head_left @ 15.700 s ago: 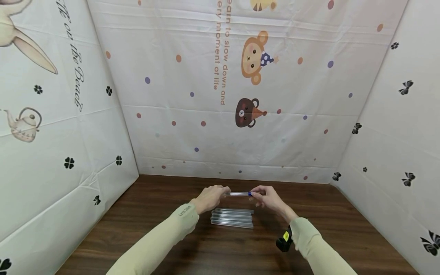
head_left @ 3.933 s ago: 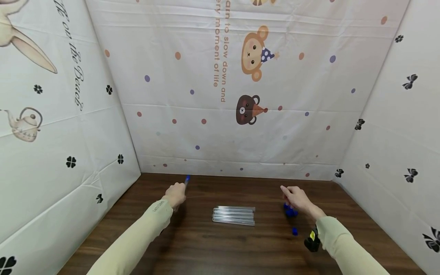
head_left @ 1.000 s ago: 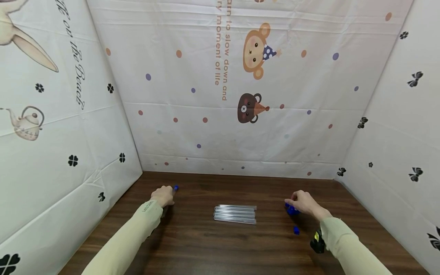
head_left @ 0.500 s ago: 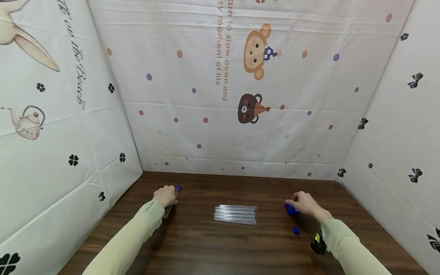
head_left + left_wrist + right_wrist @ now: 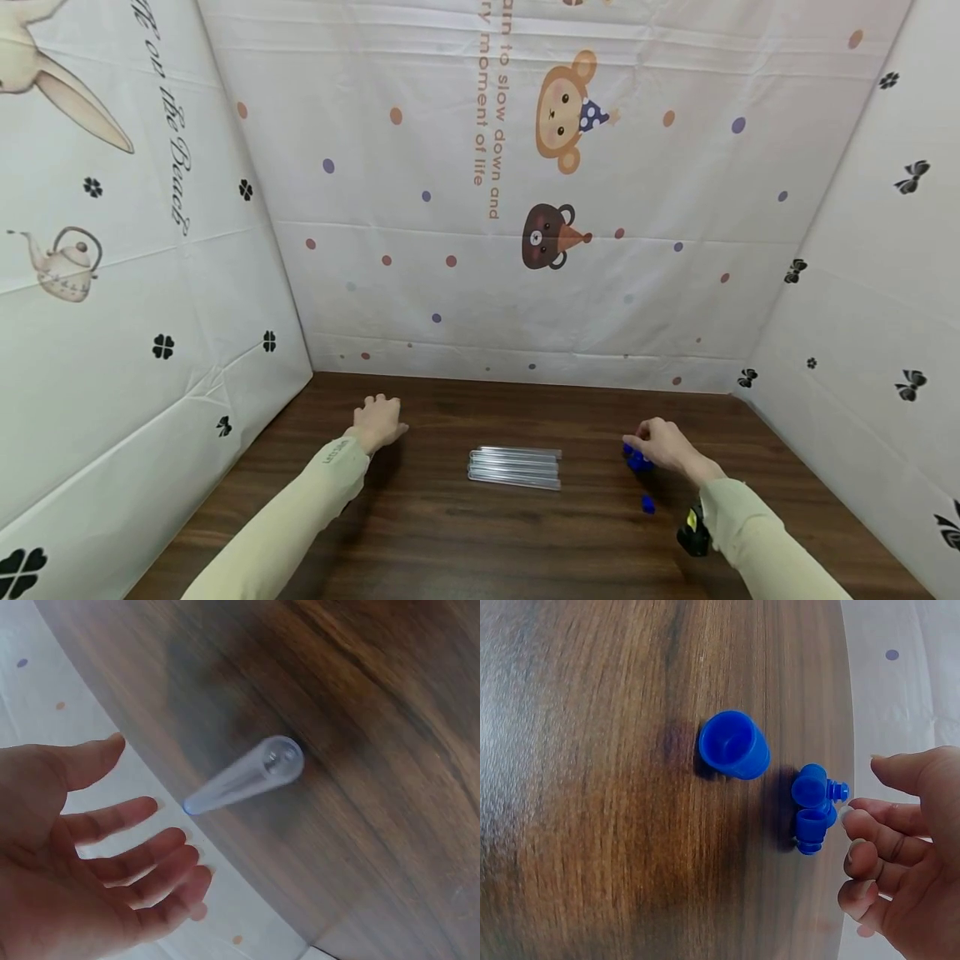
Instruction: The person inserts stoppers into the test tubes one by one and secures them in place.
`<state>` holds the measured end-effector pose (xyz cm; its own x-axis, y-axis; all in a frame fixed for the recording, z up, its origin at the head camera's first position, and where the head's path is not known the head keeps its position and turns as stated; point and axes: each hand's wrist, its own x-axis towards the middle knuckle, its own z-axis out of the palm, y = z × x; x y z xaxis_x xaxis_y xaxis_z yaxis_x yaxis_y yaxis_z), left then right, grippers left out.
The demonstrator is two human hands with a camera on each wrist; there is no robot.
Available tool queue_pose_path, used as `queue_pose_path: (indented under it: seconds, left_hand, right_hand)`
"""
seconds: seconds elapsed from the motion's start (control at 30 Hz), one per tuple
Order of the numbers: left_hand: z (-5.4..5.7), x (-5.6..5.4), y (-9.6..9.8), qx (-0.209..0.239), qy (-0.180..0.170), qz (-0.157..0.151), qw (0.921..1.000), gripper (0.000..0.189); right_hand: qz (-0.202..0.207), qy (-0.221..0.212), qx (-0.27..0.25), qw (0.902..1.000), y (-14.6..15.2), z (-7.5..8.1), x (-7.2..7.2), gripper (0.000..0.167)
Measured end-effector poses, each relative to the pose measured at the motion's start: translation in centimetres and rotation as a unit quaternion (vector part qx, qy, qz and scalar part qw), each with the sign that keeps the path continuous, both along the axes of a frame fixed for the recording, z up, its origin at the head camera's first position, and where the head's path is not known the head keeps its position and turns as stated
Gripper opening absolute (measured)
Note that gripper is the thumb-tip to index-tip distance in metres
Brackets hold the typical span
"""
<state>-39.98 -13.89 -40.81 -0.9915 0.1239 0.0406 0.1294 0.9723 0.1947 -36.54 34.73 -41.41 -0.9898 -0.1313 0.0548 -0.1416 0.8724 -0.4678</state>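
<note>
My left hand (image 5: 377, 422) is spread over the far left of the table, holding nothing. In the left wrist view a clear test tube (image 5: 244, 780) with a blue end lies on the wood beside those spread fingers; the head view has it hidden behind the hand and sleeve. My right hand (image 5: 663, 442) hovers with loosely bent fingers at a small cluster of blue stoppers (image 5: 639, 461). In the right wrist view, fingertips (image 5: 846, 816) come right up to the cluster, and the thumb stands apart. Another blue stopper (image 5: 735, 745) sits nearer, its hollow end facing the camera.
Several clear test tubes (image 5: 514, 468) lie side by side in a row at mid-table. A black wrist device with a yellow mark (image 5: 693, 531) is at the right cuff. Printed white sheets (image 5: 480, 292) wall in the brown table (image 5: 480, 550) at the back and sides.
My left hand has let go of the blue-capped test tube, spread its fingers and moved slightly right. Earlier, both hands were on a tube over the row. The right hand has barely moved lately.
</note>
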Motion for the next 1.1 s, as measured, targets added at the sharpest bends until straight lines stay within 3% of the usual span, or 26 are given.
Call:
queue_pose_path:
  seconds: [0.33, 0.73, 1.1]
  left_hand:
    - [0.3, 0.5, 2.0, 0.03, -0.011, -0.09, 0.9954, 0.054]
    - [0.7, 1.2, 4.8, 0.043, -0.022, -0.137, 0.9894, 0.049]
    - [0.0, 1.0, 6.5, 0.056, -0.023, -0.171, 0.9834, 0.051]
  right_hand:
    - [0.001, 0.008, -0.002, 1.0, -0.1, 0.1, 0.2, 0.028]
    - [-0.004, 0.008, -0.006, 0.9999, 0.0, -0.3, 0.2, 0.026]
    - [-0.001, 0.016, -0.009, 0.9998, 0.2, -0.6, 0.0, 0.025]
